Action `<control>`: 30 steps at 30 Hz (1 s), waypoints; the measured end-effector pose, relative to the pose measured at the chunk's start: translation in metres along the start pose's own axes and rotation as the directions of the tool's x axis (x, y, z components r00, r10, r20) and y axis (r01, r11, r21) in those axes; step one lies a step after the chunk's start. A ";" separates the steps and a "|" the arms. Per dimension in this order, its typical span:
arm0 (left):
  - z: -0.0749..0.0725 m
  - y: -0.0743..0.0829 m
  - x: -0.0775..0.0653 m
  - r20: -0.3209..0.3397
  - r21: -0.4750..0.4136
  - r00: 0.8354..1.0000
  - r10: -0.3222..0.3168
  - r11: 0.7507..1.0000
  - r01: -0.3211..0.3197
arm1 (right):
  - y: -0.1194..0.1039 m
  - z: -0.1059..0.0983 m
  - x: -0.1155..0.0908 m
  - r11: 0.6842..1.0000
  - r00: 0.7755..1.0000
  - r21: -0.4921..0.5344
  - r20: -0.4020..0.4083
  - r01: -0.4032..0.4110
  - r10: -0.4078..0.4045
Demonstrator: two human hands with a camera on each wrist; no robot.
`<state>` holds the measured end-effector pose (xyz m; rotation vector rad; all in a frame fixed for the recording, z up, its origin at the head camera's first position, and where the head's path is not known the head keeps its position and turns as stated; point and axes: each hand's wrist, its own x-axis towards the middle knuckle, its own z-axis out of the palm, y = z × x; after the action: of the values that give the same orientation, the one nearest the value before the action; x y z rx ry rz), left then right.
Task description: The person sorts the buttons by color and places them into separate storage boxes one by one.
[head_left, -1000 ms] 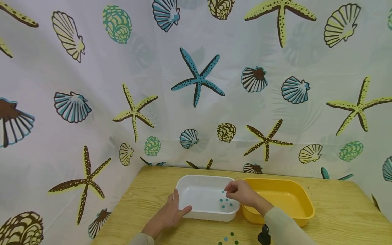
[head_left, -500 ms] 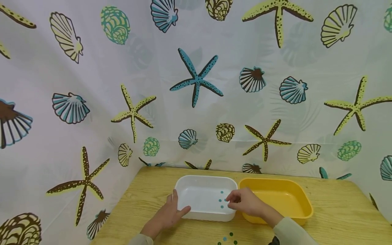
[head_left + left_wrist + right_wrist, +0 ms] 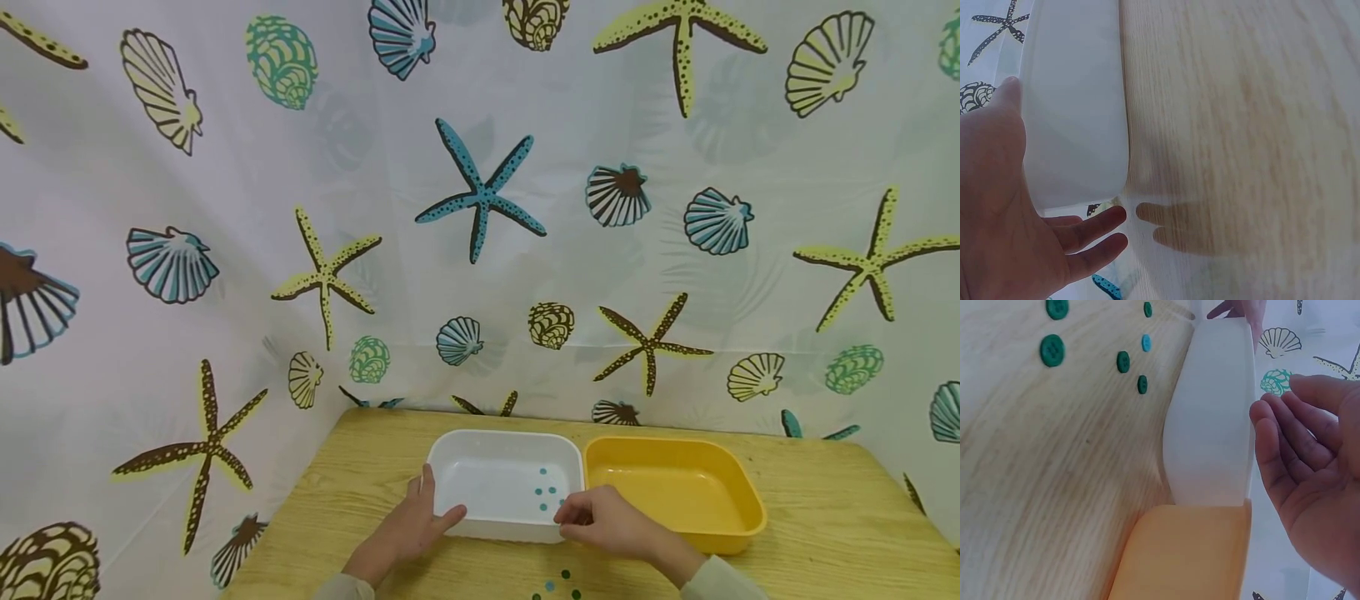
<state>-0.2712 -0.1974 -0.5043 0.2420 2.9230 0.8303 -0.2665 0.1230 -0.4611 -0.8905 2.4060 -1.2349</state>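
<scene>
My left hand [image 3: 408, 523] rests against the left end of a white plastic tub [image 3: 487, 487]. In the left wrist view its thumb [image 3: 1009, 94] touches the rim, while relaxed fingers [image 3: 1094, 228] extend beside the tub's end wall. Several blue-green buttons [image 3: 543, 507] lie inside the tub near its right end. Over the tub's front right corner hovers my right hand [image 3: 607, 521], fingers loosely bent; in the right wrist view nothing shows between thumb and fingertips. On the wooden table in front of the tub lie several dark green buttons [image 3: 1052, 350] and a light blue button [image 3: 1146, 342].
A yellow tub [image 3: 671, 492] stands directly right of the white one, its inside partly behind my right hand. Both stand on a wood-grain table [image 3: 840, 517]. A white curtain [image 3: 570, 275] printed with shells and starfish hangs behind the table and along its sides.
My right hand has moved from above the buttons in the white tub toward its front edge, nearer to me. The left hand stays at the tub's left end.
</scene>
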 end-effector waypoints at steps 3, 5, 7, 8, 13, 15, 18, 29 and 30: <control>0.000 0.000 0.000 -0.002 0.006 1.000 0.005 1.000 -0.005 | 0.000 0.003 -0.003 1.000 1.000 -0.011 0.025 0.008 -0.008; 0.001 -0.001 0.000 -0.004 0.005 1.000 0.008 1.000 -0.008 | 0.001 0.004 -0.004 1.000 0.999 -0.017 0.041 0.017 -0.016; 0.000 -0.001 0.000 -0.005 0.004 1.000 0.011 1.000 -0.011 | 0.002 0.006 -0.005 1.000 0.998 -0.025 0.054 0.014 -0.013; 0.000 -0.001 0.000 -0.006 0.002 1.000 0.012 1.000 -0.012 | 0.003 0.006 -0.006 1.000 0.998 -0.025 0.060 0.010 -0.008; 0.000 0.000 0.000 -0.005 -0.005 1.000 0.017 1.000 -0.017 | 0.009 0.009 -0.008 1.000 0.996 -0.025 0.089 -0.016 0.018; 0.001 -0.001 0.000 -0.005 -0.008 1.000 0.018 1.000 -0.018 | 0.011 0.011 -0.009 1.000 0.995 -0.023 0.099 -0.020 0.022; 0.001 -0.002 0.000 -0.002 -0.009 1.000 0.016 1.000 -0.016 | 0.015 0.015 -0.010 0.999 0.992 -0.015 0.122 -0.039 0.040; 0.003 -0.004 0.003 0.004 0.004 1.000 0.008 1.000 -0.008 | 0.031 0.033 -0.007 0.995 0.989 -0.103 0.147 0.008 0.008; 0.003 -0.004 0.003 0.005 0.005 1.000 0.006 1.000 -0.006 | 0.031 0.033 -0.006 0.993 0.988 -0.115 0.154 0.022 -0.004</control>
<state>-0.2748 -0.1990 -0.5089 0.2524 2.9218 0.8226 -0.2568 0.1198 -0.5058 -0.9978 2.3711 -0.9993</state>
